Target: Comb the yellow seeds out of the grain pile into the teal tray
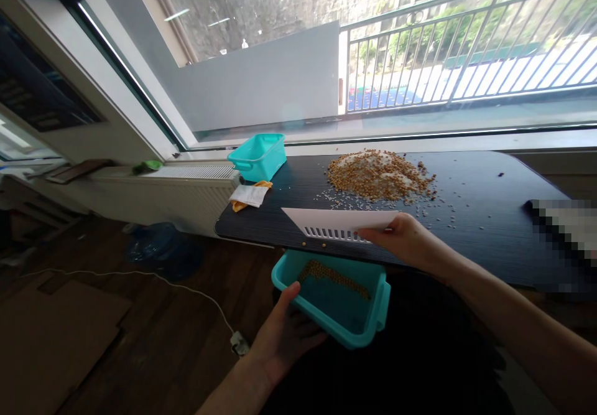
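My right hand (pixel 413 241) pinches the right end of a white sheet with a row of slots (pixel 338 219), held on edge over the front of the dark table (pixel 466 247). Below the table's edge, my left hand (pixel 291 328) grips a turquoise basket (pixel 342 331), thumb on the rim and fingers underneath. Yellow-brown beans (pixel 333 273) lie along the basket's far side. A mixed pile of yellow-brown beans and white grains (pixel 380 175) sits behind the sheet, with loose white grains scattered around it. Two single beans lie near the table's front edge.
Another turquoise basket (pixel 261 157) stands at the table's back left corner, beside a white and orange packet (pixel 252 195). A pixelated object (pixel 564 228) lies at the right. A radiator (pixel 196 185) adjoins on the left; a cable (pixel 186 284) crosses the floor near a large blue bottle (pixel 163 250).
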{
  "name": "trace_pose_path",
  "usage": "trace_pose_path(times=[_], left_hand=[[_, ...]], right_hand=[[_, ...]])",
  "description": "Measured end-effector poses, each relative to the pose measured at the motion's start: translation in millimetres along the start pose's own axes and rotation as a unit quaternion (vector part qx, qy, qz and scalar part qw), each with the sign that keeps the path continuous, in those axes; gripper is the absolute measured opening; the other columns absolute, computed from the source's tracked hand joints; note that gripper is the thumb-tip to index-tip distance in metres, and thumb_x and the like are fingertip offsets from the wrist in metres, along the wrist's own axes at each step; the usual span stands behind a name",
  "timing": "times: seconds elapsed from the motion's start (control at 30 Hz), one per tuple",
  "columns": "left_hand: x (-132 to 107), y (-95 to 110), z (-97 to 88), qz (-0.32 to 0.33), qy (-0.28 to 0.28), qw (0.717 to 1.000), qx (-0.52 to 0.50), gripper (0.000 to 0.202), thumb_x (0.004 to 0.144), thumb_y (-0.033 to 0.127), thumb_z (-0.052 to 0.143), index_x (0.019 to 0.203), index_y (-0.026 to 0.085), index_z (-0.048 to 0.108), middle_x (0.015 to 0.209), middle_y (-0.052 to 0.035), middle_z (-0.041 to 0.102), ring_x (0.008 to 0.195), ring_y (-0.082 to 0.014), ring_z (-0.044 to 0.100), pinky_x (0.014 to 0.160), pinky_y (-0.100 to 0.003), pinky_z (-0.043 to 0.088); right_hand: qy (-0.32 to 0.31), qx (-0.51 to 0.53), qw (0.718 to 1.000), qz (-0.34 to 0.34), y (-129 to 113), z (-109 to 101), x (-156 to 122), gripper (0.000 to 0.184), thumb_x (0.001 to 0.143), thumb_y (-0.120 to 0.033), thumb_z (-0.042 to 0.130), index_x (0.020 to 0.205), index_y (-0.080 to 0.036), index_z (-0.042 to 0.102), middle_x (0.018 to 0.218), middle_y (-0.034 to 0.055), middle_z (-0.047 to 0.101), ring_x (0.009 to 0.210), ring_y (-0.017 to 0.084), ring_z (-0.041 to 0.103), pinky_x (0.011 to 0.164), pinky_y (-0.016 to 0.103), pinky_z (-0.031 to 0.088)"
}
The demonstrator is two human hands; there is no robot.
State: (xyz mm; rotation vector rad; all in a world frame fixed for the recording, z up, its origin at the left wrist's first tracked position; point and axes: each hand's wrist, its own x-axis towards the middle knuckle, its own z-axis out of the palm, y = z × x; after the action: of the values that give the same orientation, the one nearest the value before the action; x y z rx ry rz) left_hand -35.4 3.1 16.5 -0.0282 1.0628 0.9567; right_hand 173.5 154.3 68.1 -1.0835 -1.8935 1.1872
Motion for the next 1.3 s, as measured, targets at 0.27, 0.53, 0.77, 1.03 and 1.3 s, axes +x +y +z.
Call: trace_pose_path(times=[0.27,0.53,0.77,1.03,1.3], left_hand=[[-1,-1,3.8,0.003,0.025,1.0,0.005,0.07,0.076,0.054,0.055,0.129,0.011,0.041,0.124,-0.0199,0.055,0.107,-0.0312,0.059,0.091,-0.044,0.045],[0,-23,11.5,-0.017,-0.041,0.999,0.009,0.066,0.077,0.052,0.055,0.127,0.011,0.044,0.122,-0.0203,0.056,0.107,-0.0314,0.059,0.095,-0.045,0.043],[5,-37,23.5,-0.032,-0.074,0.997,0.013,0.068,0.075,0.052,0.057,0.128,0.011,0.043,0.122,-0.019,0.058,0.108,-0.032,0.058,0.096,-0.045,0.042],[5,-37,24.1,-0.036,-0.064,0.997,0.021,0.069,0.076,0.053,0.056,0.128,0.011,0.043,0.122,-0.0193,0.058,0.108,-0.0325,0.058,0.096,-0.046,0.042],[1,-30,21.1,-0.03,-0.052,0.998,0.005,0.064,0.079,0.052,0.053,0.126,0.01,0.044,0.122,-0.0171,0.059,0.109,-0.031,0.057,0.098,-0.045,0.04]], right_hand=[[0.028,0.008,1.0,0.008,-20,-16,-12,0.031,0.059,-0.045,0.071,0.075,-0.019,0.076,0.071,0.0033,0.071,0.067,0.021,0.062,0.066,0.034,0.052],[0.184,-0.049,0.978,0.083,-10,-64,-29,0.039,0.042,-0.058,0.075,0.048,-0.02,0.068,0.05,0.0029,0.06,0.05,0.016,0.052,0.048,0.03,0.044],[0.144,0.0,0.982,0.126,9,-73,-68,0.029,0.05,-0.053,0.076,0.062,-0.026,0.074,0.069,0.0052,0.07,0.061,0.021,0.061,0.059,0.033,0.051],[0.182,-0.029,0.978,0.097,6,-77,-57,0.028,0.053,-0.047,0.074,0.069,-0.024,0.075,0.071,0.0039,0.071,0.066,0.021,0.062,0.066,0.033,0.05],[0.218,-0.052,0.969,0.104,2,-66,-8,0.035,0.05,-0.047,0.074,0.064,-0.015,0.072,0.061,0.0025,0.066,0.06,0.017,0.056,0.059,0.031,0.044]])
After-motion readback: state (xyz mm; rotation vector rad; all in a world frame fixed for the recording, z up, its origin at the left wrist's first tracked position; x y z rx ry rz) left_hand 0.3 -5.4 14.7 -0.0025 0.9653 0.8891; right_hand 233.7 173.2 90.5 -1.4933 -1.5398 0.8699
